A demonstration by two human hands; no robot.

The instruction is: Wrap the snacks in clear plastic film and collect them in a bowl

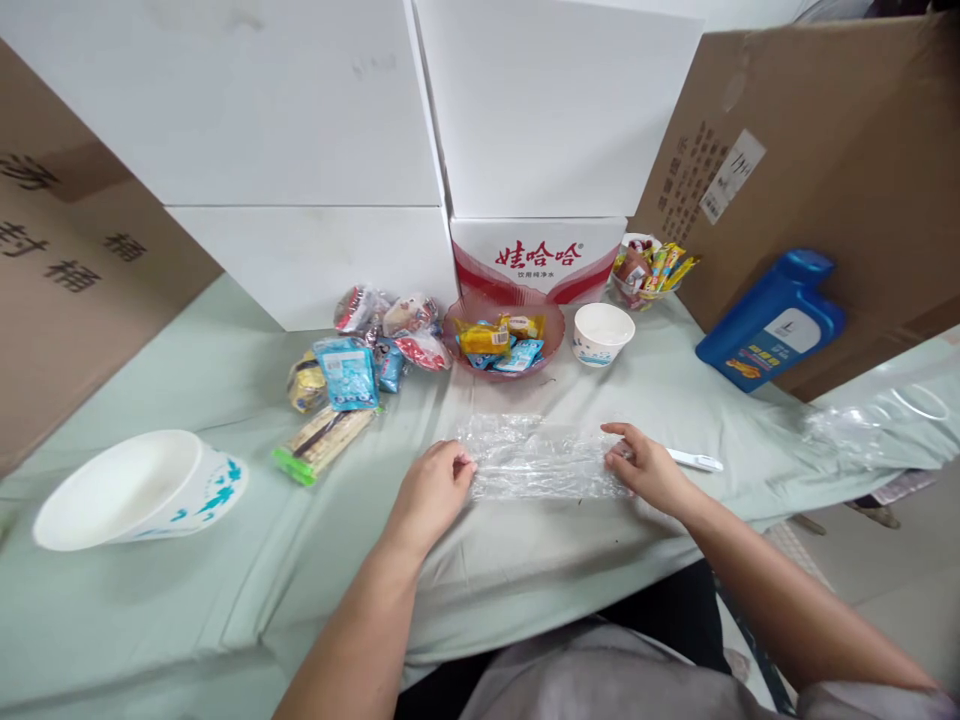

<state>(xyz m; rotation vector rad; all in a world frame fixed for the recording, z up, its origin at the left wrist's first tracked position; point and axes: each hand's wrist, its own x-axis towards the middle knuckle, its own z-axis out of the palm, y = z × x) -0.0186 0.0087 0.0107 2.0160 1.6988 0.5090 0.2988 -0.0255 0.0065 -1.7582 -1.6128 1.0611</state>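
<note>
A crinkled clear plastic bag (540, 462) lies flat on the cloth in front of me. My left hand (435, 490) pinches its left edge between thumb and fingers. At the opposite edge, my right hand (649, 468) grips the plastic with thumb and lower fingers, its index finger stretched out over it. A white-handled tool (697, 461), perhaps a small knife, shows just past my right hand, partly covered by it. Beyond the bag, a pink glass bowl (551, 350) holds yellow and blue snack packets.
Several wrapped snacks (346, 375) sit left of the bowl. A white paper cup (602, 335) and a bowl of sweets (651, 275) are at its right. A large paper tub (191, 490) lies far left, a blue bottle (776, 325) right. White boxes (345, 260) wall the back.
</note>
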